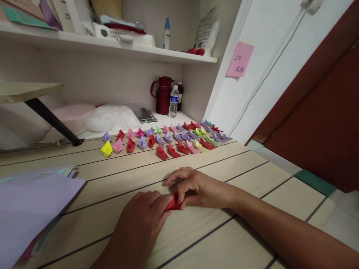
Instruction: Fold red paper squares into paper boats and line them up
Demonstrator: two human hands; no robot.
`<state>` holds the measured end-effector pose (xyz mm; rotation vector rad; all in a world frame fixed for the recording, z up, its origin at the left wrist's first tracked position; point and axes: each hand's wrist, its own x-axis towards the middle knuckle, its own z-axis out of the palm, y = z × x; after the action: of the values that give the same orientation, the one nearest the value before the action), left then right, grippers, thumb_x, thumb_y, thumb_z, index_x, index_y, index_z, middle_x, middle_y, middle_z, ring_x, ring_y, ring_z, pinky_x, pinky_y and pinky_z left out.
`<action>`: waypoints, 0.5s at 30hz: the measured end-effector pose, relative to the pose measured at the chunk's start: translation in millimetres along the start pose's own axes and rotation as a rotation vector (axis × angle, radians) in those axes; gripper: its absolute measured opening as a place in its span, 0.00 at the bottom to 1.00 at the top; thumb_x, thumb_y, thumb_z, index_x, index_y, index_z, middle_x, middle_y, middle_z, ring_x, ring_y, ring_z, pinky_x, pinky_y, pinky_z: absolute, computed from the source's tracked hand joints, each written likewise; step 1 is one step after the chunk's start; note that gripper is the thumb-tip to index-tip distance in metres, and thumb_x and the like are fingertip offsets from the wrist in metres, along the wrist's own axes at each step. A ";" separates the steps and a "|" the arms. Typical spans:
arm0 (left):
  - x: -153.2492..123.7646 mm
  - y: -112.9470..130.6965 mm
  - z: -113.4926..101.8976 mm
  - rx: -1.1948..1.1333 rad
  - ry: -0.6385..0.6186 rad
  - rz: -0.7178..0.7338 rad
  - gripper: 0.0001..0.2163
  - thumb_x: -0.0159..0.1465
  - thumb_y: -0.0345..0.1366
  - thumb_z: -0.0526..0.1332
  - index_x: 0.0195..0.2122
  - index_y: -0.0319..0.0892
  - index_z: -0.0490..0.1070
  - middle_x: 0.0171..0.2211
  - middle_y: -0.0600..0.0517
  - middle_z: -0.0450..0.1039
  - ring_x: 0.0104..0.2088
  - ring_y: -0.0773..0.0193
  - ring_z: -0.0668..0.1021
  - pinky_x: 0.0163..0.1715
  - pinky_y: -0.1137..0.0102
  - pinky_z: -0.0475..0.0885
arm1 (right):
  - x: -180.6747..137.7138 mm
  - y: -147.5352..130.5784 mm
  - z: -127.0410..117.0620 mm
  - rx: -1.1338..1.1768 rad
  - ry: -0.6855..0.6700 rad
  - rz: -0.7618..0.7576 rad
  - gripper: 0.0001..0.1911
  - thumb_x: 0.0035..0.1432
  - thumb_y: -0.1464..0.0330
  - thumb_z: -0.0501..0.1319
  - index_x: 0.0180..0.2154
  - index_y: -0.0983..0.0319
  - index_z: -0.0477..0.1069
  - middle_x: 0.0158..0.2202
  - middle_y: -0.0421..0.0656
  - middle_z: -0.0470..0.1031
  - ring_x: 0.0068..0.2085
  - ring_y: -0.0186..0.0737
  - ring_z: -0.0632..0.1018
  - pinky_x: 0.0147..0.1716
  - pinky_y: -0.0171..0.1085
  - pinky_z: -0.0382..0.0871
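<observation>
A small folded red paper (pixel 174 203) is held between my two hands just above the slatted wooden table (pixel 224 239). My left hand (pixel 147 213) pinches its left end with thumb and fingers. From the other side my right hand (pixel 193 186) grips it, thumb below and index finger bent onto it, the other fingers raised. Fingers cover much of the paper, so its full shape is hidden. Beyond my hands stand several rows of small folded paper boats (pixel 174 150) in red, pink, purple, yellow and green.
A stack of coloured paper sheets (pixel 36 209) lies at the left. Behind the table, a white shelf (pixel 157 55) holds packages and a blue-capped bottle (pixel 166 34). Below it are a dark red jug (pixel 163 95) and a water bottle (pixel 173 101). A black bracket (pixel 53 121) stands at the left.
</observation>
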<state>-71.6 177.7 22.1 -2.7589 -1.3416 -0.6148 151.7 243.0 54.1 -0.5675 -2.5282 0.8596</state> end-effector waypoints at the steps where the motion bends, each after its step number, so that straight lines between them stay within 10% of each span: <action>1: 0.2 0.1 0.1 0.005 -0.003 0.002 0.11 0.64 0.31 0.61 0.47 0.47 0.71 0.35 0.55 0.76 0.36 0.61 0.77 0.37 0.65 0.72 | -0.1 0.0 0.0 -0.006 -0.004 -0.004 0.04 0.55 0.71 0.69 0.29 0.61 0.77 0.51 0.46 0.75 0.56 0.43 0.73 0.57 0.45 0.62; 15: -0.7 0.2 3.6 0.013 0.013 0.035 0.08 0.63 0.28 0.61 0.42 0.46 0.72 0.33 0.54 0.74 0.33 0.62 0.76 0.34 0.65 0.70 | 0.5 -3.7 -0.6 0.054 0.022 0.022 0.09 0.55 0.72 0.69 0.40 0.62 0.77 0.53 0.49 0.71 0.58 0.43 0.70 0.53 0.39 0.70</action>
<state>-70.6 177.7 18.6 -2.7565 -1.2876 -0.6194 150.6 240.9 57.0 -0.5852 -2.4754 0.9209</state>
